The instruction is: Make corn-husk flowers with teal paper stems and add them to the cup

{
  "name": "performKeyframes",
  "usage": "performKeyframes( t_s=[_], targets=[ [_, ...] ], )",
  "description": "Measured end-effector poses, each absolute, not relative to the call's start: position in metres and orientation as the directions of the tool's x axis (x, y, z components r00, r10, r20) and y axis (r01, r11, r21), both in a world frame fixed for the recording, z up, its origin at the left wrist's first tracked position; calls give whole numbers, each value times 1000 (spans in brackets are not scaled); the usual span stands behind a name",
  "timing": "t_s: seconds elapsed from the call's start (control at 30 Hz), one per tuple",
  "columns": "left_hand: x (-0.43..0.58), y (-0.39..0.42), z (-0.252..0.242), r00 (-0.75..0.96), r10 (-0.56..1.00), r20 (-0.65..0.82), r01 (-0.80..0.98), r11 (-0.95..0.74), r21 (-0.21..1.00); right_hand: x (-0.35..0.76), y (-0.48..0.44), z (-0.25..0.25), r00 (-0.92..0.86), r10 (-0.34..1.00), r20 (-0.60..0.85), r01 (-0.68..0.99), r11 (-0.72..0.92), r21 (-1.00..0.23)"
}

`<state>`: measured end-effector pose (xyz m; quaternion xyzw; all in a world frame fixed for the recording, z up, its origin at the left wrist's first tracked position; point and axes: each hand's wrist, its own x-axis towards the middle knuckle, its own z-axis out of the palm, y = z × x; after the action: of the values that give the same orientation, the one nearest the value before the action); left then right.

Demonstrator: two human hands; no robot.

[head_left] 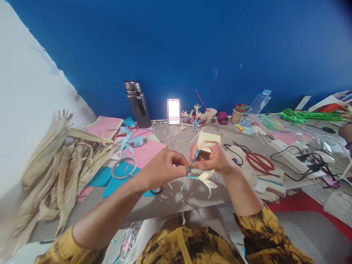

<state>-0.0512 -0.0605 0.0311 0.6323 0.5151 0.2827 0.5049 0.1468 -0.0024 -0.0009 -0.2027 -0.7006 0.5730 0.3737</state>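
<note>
Both my hands meet above the front of the table, fingertips pinched together around the blue-wrapped stems of a small handmade flower spray. My left hand [167,167] pinches the stem joint from the left. My right hand [210,157] grips a stem just below an upper cream husk flower [204,143]. A second cream husk flower [206,179] hangs out to the right beneath my right hand, on its own blue stem [192,177]. The exact joint between my fingertips is mostly hidden. Farther back stands a bunch of similar husk flowers [196,116] with blue stems.
Dried corn husks [55,176] pile up at left beside pink and blue paper [147,152] and a grey ring [112,168]. A dark flask [138,106] stands behind. Red-handled scissors [260,162], a power strip [291,156] and a plastic bottle [257,108] lie rightward. Another person's hand [347,132] shows at far right.
</note>
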Motion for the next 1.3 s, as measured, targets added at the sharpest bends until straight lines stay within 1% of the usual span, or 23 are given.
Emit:
performKeyframes(
  t_s=[0.07,0.17,0.27,0.37,0.43,0.53,0.73,0.83,0.87,0.9,0.93,1.0,1.03,1.07,1.1,1.13,1.2,1.3],
  targets=[
    [-58,-53,30,411,889,-201,296,78,952,147,-2,-2,-640,708,299,-161,256,-953],
    [-66,-40,25,532,817,-221,143,171,975,146,0,-4,-644,700,309,-180,254,-950],
    [-69,-32,17,630,739,-238,18,293,956,143,1,-7,-628,694,352,-241,256,-936],
    [-68,-29,7,701,676,-229,-66,381,922,140,2,-10,-615,678,403,-329,244,-912],
    [-66,-28,0,736,640,-219,-95,419,903,139,2,-12,-641,655,400,-358,207,-911],
    [-62,-29,-12,785,578,-220,-93,462,882,137,4,-15,-687,622,374,-352,165,-921],
    [-58,-31,-29,843,480,-243,-59,532,844,136,3,-19,-775,571,272,-242,128,-962],
    [-57,-36,-31,832,486,-266,-45,538,842,135,-4,-15,-755,620,213,-205,86,-975],
    [-57,-38,-30,815,512,-272,-40,518,854,134,-6,-14,-734,648,202,-205,72,-976],
    [-57,-41,-30,776,568,-273,-37,473,880,134,-8,-13,-712,673,201,-210,69,-975],
    [-58,-44,-29,698,665,-265,-32,399,916,135,-8,-13,-691,692,210,-218,78,-973],
    [-61,-50,-26,427,883,-195,22,206,978,136,-7,-13,-663,708,244,-228,120,-966],
    [-63,-54,-24,289,947,-139,56,128,990,137,-6,-13,-657,707,261,-227,144,-963],
    [-65,-57,-21,199,975,-96,74,83,994,138,-5,-14,-653,706,274,-223,167,-960],
    [-66,-60,-19,172,982,-82,64,72,995,138,-3,-14,-650,704,285,-217,186,-958],
    [-67,-63,-16,193,977,-92,26,89,996,139,-2,-14,-650,701,293,-212,203,-956],
    [-68,-69,-13,275,952,-137,-83,165,983,138,-1,-12,-652,688,318,-212,237,-948],
    [-63,-74,-11,325,922,-210,-211,287,934,136,-3,-8,-655,673,343,-213,272,-939]
  ],
)
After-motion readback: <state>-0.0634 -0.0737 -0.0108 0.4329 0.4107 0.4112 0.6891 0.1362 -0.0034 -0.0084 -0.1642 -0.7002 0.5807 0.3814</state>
